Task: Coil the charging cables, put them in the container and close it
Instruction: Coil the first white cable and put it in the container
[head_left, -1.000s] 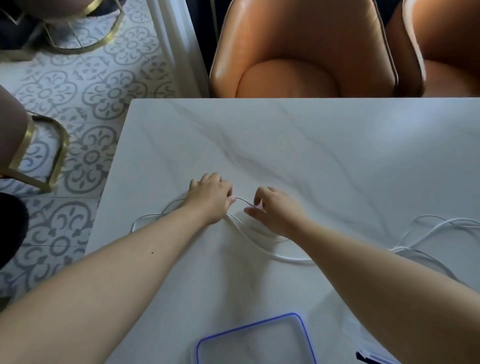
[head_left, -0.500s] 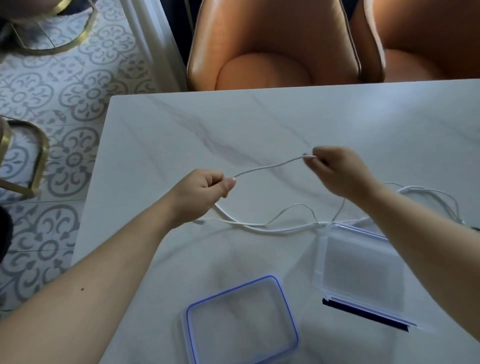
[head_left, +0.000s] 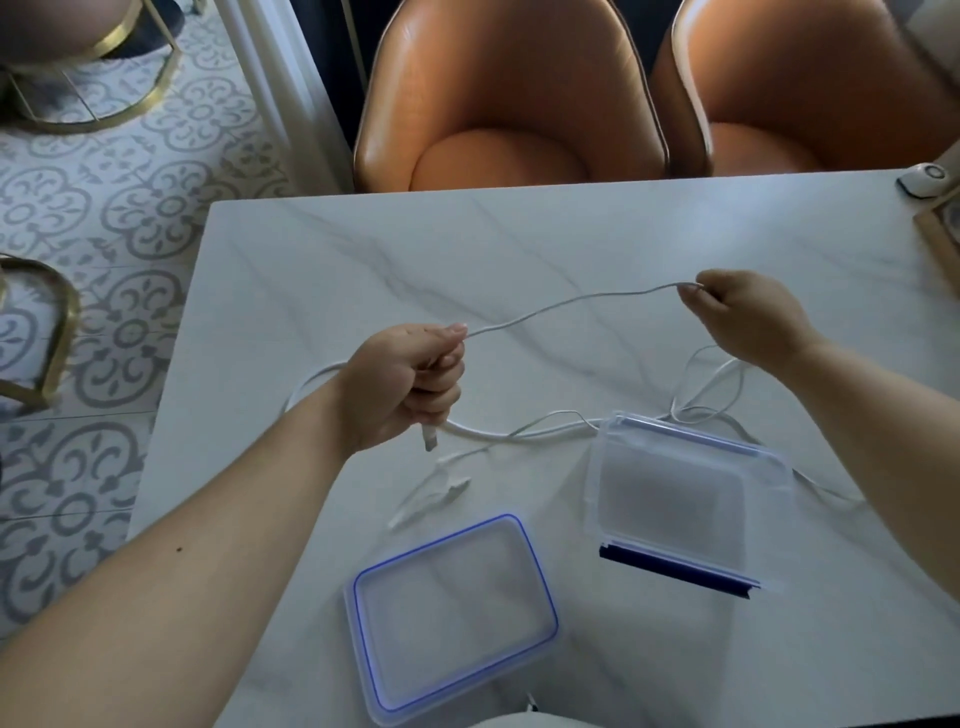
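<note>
Head view: the left hand (head_left: 402, 387) is clenched around one white charging cable (head_left: 571, 304) near its plug end, the connector poking out below the fist; the right hand (head_left: 743, 317) pinches the same cable further along, so a raised span runs between them over the middle of the table (head_left: 363, 260); the rest of that cable, and at least one more, lies loose toward the right edge, passing behind the clear container (head_left: 675, 499); the lid (head_left: 452, 618) lies flat near the front edge, apart from the container. Judged as the start of coiling: to do it well, the left fist should act as anchor while the right brings even loops back to it, letting the cable slide through the fingers so no twist builds; keeping the slack from snagging on the container's far rim matters too.
</note>
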